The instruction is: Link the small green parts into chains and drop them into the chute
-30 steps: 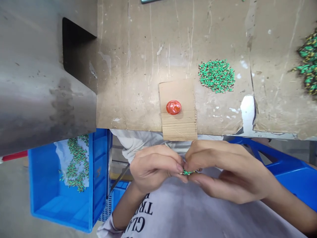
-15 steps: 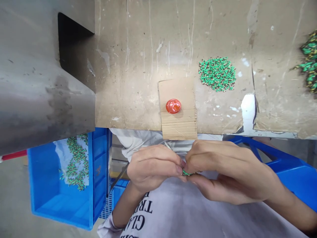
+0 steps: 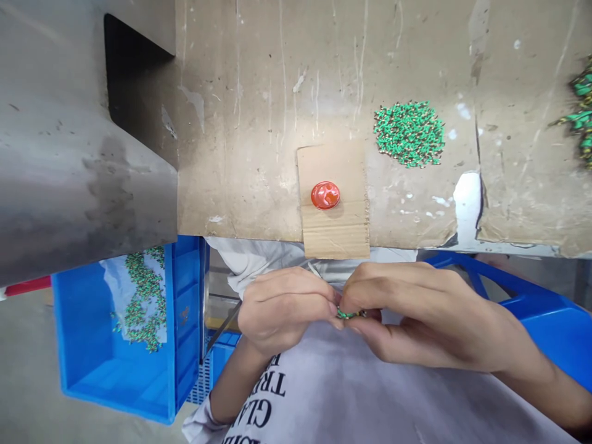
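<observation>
In front of my chest, my left hand (image 3: pixel 287 308) and my right hand (image 3: pixel 416 314) meet at the fingertips. Both are closed, and between them sit small green pieces with dark and brass-coloured ends (image 3: pixel 346 314); fingers cover most of them. The left fingertips pinch one end while the right thumb and fingers hold the other side. Just beyond the hands, a small red oval dish (image 3: pixel 325 195) with something glossy in it rests on a piece of cardboard (image 3: pixel 333 240). A pile of similar green pieces (image 3: pixel 409 134) lies to the right of the cardboard.
A metal housing (image 3: pixel 55 148) with a dark opening stands at the left. Below it, a blue bin (image 3: pixel 115 385) holds more green pieces on a white sheet. Another green heap (image 3: pixel 583 117) lies at the table's right edge. A blue stool (image 3: pixel 546 320) is at the lower right.
The fingers have shifted slightly around the green pieces, and the right thumb and fingers are a little further apart. The whole view has moved slightly.
</observation>
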{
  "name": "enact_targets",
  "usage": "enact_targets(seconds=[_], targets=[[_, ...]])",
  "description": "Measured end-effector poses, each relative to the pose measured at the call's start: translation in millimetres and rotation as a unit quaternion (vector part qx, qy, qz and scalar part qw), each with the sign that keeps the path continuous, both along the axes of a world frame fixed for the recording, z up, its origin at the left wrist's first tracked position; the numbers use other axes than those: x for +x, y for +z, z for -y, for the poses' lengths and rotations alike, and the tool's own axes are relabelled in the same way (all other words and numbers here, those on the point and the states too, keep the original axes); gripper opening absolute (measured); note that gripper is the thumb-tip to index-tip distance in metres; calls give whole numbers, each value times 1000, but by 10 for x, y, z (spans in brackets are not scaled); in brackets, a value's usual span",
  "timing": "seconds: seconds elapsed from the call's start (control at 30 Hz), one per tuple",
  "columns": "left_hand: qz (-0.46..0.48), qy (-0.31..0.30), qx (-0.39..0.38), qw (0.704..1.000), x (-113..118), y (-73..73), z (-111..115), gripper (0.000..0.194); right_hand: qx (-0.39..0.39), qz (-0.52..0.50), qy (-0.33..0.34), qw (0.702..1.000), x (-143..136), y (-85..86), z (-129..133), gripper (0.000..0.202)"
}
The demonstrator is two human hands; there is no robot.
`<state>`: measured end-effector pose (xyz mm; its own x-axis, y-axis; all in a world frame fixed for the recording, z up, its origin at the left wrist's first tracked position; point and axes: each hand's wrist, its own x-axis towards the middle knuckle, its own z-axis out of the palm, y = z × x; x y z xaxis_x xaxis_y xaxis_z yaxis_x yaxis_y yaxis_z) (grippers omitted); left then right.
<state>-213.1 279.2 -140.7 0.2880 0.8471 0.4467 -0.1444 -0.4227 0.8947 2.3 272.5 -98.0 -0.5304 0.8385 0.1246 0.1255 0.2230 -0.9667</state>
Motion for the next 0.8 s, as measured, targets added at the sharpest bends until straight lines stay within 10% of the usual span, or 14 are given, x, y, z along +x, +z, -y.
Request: enact_targets(seconds=[0.8], targets=[[35,15,-39,999,41,11,56,18,-23,-54,-12,998,-16,29,-3,10]])
